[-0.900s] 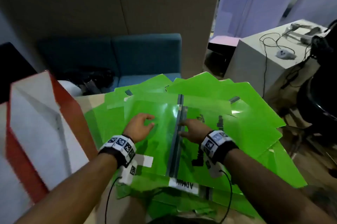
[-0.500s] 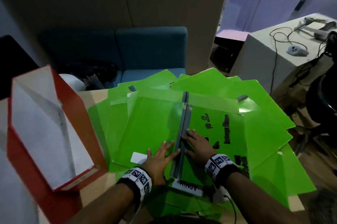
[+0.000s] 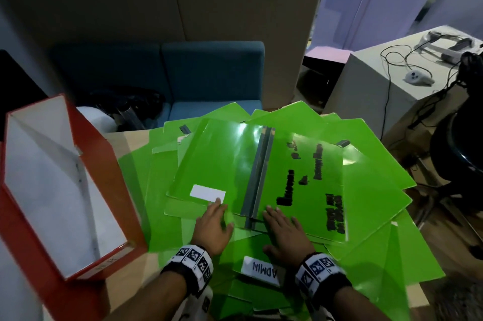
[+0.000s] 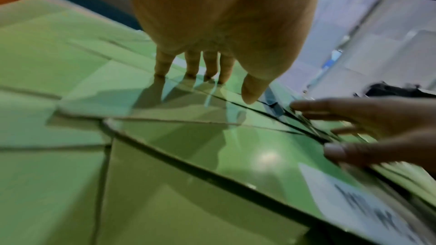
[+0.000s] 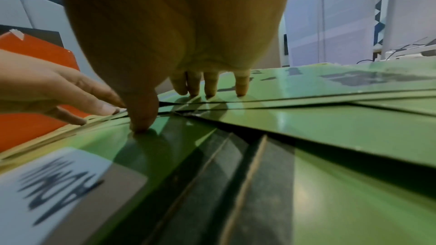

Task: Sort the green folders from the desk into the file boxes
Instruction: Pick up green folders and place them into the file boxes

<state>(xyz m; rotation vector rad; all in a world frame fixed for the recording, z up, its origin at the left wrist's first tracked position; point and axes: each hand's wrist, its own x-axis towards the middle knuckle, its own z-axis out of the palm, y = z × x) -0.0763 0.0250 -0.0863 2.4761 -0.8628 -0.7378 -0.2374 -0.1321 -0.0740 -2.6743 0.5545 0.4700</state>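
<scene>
- Two hands lie flat near the lower middle of the head view: the left hand (image 3: 213, 226) and the right hand (image 3: 283, 231) both rest with straight, relaxed fingers on the green folders, grasping nothing.
- Left fingertips (image 4: 162, 66) touch the near edge of the open folder (image 3: 222, 163), just beside its blank white label (image 3: 207, 193); the right hand's fingertips (image 5: 240, 85) press the same folder's right leaf, its thumb down on a lower sheet.
- Between the hands runs the open folder's grey spine strip (image 3: 257, 171), slanting toward the upper middle of the frame; the right leaf carries blurred black lettering I cannot read.
- Glossy bright-green folders (image 3: 366, 190) fan out in a loose overlapping pile across the centre and right of the frame, corners sticking out at different angles; one near the bottom shows a white label reading ADMIN (image 3: 260, 271).
- Bare bench (image 3: 130, 142) shows left of the pile and at the lower right corner, where the pile's edge overhangs it.
- At the left of the frame a red file box (image 3: 109, 190) stands beside the pile, its white inside open toward the camera.
- Beyond the pile, upper middle, is a blue sofa (image 3: 209, 77); at the upper right a grey cabinet (image 3: 366, 85) carries cables.
</scene>
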